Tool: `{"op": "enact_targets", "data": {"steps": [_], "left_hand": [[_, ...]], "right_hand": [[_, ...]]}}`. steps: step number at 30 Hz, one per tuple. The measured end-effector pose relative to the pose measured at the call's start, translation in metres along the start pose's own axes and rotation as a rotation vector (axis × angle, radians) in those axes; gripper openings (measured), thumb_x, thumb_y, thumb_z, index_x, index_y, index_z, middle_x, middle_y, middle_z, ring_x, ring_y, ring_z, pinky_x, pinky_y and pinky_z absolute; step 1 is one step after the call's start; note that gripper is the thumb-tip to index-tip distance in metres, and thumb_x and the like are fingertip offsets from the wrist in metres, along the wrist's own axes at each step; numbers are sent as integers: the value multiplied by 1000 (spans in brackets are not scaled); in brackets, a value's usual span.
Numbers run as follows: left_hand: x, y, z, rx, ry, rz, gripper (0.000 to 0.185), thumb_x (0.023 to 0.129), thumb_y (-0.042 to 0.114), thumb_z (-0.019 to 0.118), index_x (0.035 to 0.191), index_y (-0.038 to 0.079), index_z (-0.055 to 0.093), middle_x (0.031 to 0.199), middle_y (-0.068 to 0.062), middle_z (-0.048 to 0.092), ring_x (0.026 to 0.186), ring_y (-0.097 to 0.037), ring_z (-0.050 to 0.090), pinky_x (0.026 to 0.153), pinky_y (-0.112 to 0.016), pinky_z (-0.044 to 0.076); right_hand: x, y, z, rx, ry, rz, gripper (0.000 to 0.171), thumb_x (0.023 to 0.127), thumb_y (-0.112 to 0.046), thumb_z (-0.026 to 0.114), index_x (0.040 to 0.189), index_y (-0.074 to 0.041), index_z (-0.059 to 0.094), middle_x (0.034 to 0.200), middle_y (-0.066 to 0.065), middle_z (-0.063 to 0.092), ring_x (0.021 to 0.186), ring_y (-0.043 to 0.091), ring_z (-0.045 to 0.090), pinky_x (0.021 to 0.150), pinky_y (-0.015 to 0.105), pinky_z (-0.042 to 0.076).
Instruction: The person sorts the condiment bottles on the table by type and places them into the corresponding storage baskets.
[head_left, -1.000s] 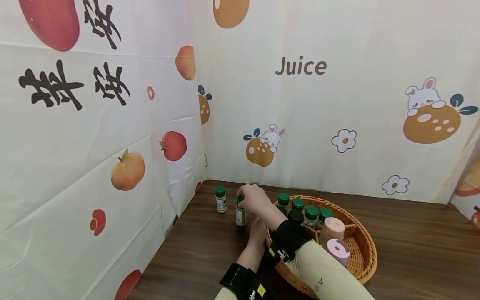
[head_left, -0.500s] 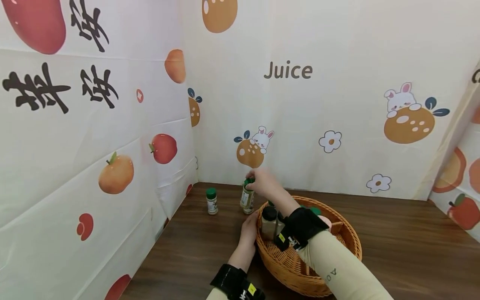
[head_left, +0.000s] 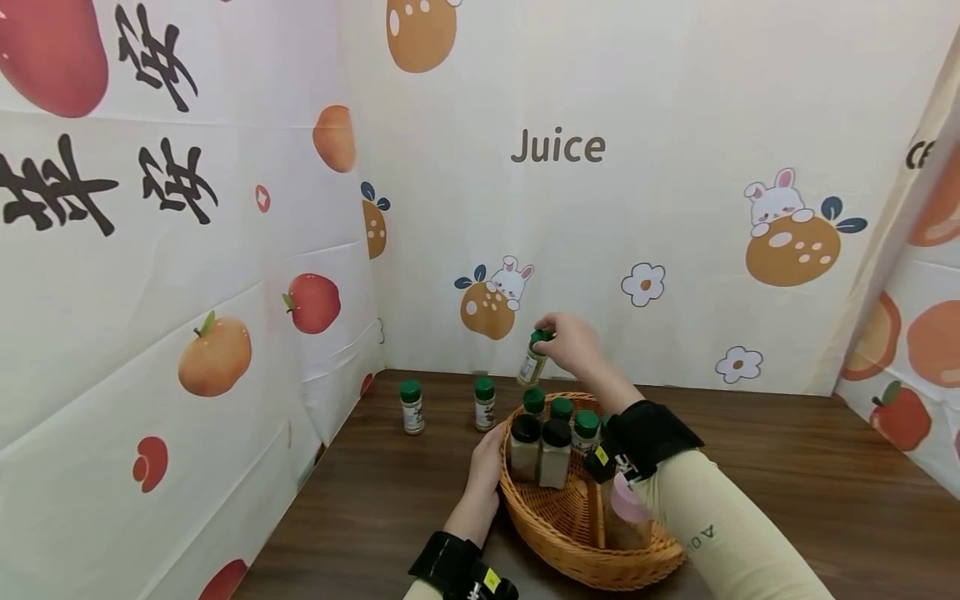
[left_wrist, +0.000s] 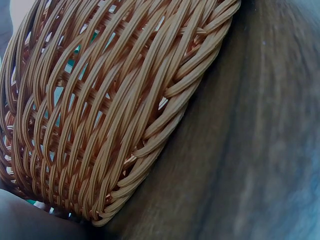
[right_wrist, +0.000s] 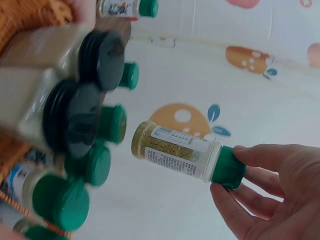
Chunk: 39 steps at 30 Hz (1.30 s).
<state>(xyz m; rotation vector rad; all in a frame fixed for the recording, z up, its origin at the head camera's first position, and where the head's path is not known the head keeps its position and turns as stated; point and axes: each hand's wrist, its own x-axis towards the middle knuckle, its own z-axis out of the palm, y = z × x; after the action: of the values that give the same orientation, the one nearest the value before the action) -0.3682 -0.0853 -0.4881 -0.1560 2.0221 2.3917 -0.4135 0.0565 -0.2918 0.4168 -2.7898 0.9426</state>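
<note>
The right hand (head_left: pixel 572 343) is raised above the far rim of the wicker basket (head_left: pixel 570 542), well clear of it. Its grip is clamped on a herb jar (head_left: pixel 532 365): thumb and fingertips (right_wrist: pixel 235 207) pinch the green cap (right_wrist: pixel 228 167), and the jar hangs tilted beneath the hand, touching nothing else. The right wrist view shows dried green flakes behind a white label.

The left hand (head_left: pixel 483 467) rests against the left outer wall of the basket, fingers laid straight along the weave and not curled round it; the grip is apart. The left wrist view shows only the woven wall and the tabletop beside it.

The basket sits on the brown tabletop (head_left: pixel 825 483), tilted with its left side raised. Inside, toward its left wall, two black-capped jars (head_left: pixel 540 450) stand side by side. Just behind them, toward the far rim, stand three green-capped jars (head_left: pixel 558 408). A pink-lidded container (head_left: pixel 626 508) lies near the basket's right side, partly hidden by the right forearm.

Left of the basket, two more green-capped jars stand upright on the tabletop: one just beside the basket (head_left: pixel 484 403), the other (head_left: pixel 411 407) farther left, apart from it.

Behind the basket hangs a printed backdrop (head_left: pixel 558 148) bearing the word "Juice", fruit and rabbits.
</note>
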Motion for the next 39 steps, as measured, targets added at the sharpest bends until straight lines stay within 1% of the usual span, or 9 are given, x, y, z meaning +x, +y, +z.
{"op": "enact_targets", "data": {"steps": [6,10,14,20,25,31,36,39], "left_hand": [[0,-1,0,2,8,4,49,109,30,35,148,3,46,154,-22,42,144,-43,35,119,-57,27],[-1,0,0,-5,5,-4,49,109,31,35,148,4,46,155,-21,42,145,-42,35,120,-56,26],[1,-1,0,-10,3,-3,50,109,32,35,149,3,45,155,-22,41,145,-42,34,120,-56,26],[4,-3,-1,-9,2,2,50,110,31,34,149,2,44,156,-23,39,145,-43,33,120,-56,26],[1,-1,-1,-3,-15,13,50,110,29,32,150,1,42,156,-24,37,145,-44,32,120,-56,26],[-4,3,1,8,-22,13,51,110,30,32,150,1,41,157,-24,37,146,-44,31,120,-56,26],[-2,3,1,7,-16,4,51,110,29,33,151,0,40,157,-24,36,145,-45,32,120,-57,27],[-1,2,0,7,-9,7,50,110,29,33,150,0,41,156,-24,37,145,-44,33,120,-56,27]], "right_hand": [[-4,23,-11,3,4,8,35,96,-11,63,127,5,62,124,26,65,109,36,65,91,46,55],[-9,38,-19,-50,5,6,34,96,-11,64,126,6,63,122,26,66,107,36,65,91,47,54],[-13,50,-24,-85,0,-6,33,94,-9,65,122,7,64,117,27,67,103,37,66,87,47,55],[-18,65,-25,-112,-13,-18,30,93,-7,67,118,8,66,114,27,68,101,36,66,82,44,57],[-21,74,-24,-112,-42,-7,29,92,-7,67,117,8,67,113,26,68,97,34,66,80,43,57],[-22,86,-24,-113,-65,1,30,93,-7,66,119,8,65,116,28,66,99,35,65,81,44,56],[-27,100,-29,-116,-73,33,32,94,-7,65,121,9,63,117,28,65,101,36,64,82,45,56],[-34,108,-32,-114,-70,31,31,93,-7,65,120,9,63,115,28,66,100,35,64,80,44,56]]}}
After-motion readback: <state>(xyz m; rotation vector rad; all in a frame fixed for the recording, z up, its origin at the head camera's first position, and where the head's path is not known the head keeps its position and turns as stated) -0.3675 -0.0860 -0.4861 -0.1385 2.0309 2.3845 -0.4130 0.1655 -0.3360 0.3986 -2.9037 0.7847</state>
